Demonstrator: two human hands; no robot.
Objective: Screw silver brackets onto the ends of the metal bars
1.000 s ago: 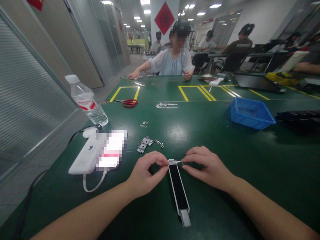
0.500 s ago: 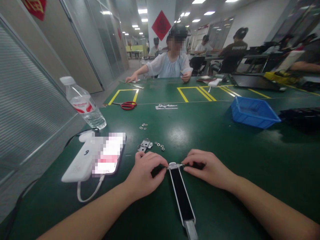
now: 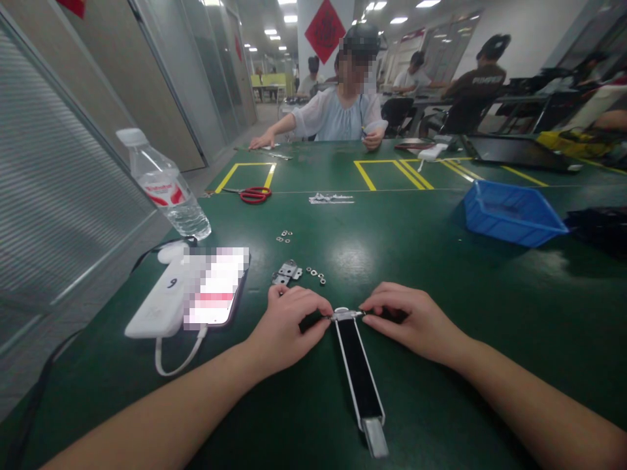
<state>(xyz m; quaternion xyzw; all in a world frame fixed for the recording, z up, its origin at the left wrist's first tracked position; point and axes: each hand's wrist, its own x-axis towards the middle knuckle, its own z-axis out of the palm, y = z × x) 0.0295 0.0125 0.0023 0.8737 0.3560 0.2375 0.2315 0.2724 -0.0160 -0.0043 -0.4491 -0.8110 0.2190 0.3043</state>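
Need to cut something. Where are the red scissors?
In the head view, the red scissors lie on the green table, left of centre, right of the water bottle, at the yellow outline's near edge.

left hand (image 3: 284, 326) + right hand (image 3: 414, 320) pinch bracket (image 3: 346, 314) | black rail (image 3: 359, 372) end

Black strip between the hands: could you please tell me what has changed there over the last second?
The left hand has sunk from an arched pinch to lie flatter on the table, fingertips still at the end cap of the strip. The right hand keeps pinching the other side of the end cap. Strip, brackets, phone and bottle stayed put.
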